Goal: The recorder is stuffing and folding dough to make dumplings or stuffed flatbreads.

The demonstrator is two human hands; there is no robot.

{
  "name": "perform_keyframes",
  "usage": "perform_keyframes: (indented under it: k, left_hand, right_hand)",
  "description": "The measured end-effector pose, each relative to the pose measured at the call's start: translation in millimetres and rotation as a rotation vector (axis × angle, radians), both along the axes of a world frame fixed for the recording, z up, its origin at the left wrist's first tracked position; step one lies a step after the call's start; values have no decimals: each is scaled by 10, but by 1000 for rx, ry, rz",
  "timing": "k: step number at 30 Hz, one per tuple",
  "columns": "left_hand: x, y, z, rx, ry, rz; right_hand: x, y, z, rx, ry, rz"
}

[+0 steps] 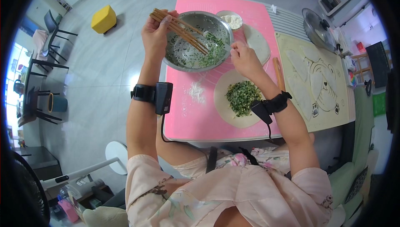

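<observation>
My left hand (156, 31) grips several wooden chopsticks (184, 35) in a bundle, their tips down in a stainless steel bowl (200, 70). Chopped green filling (214, 53) clings to the bowl's wall and gathers on its right side. At the bowl's right rim, my right hand (245, 56) pinches a small pale utensil (227, 48), whose exact kind I cannot tell. Below the bowl lies a round sheet of rolled dough (223, 108) with a heap of chopped green and yellow filling (242, 97) on it. My right forearm partly covers the sheet.
The pink silicone mat (184, 124) bears a patch of flour (196, 92). Behind my right hand are a container of flour (232, 20) and more flat dough (257, 44). A rolling pin (278, 72) lies beside a cream board with dough pieces (295, 64). A lidded pan (317, 28) stands far right.
</observation>
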State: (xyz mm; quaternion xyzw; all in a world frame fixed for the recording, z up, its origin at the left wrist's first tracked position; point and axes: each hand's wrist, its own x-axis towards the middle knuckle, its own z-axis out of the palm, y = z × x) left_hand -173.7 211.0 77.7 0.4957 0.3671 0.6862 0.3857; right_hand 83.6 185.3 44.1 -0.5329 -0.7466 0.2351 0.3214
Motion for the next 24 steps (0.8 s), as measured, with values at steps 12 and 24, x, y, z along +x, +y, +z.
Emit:
perform_keyframes:
  k: [12,24]
  left_hand:
    - [70,-81,55,31,-50,-6]
    - [-92,-169,41,56,-7,48]
  right_hand:
    - [-278,130,-33,-48,114,-78]
    - [-61,88,-40,510,-508,-46]
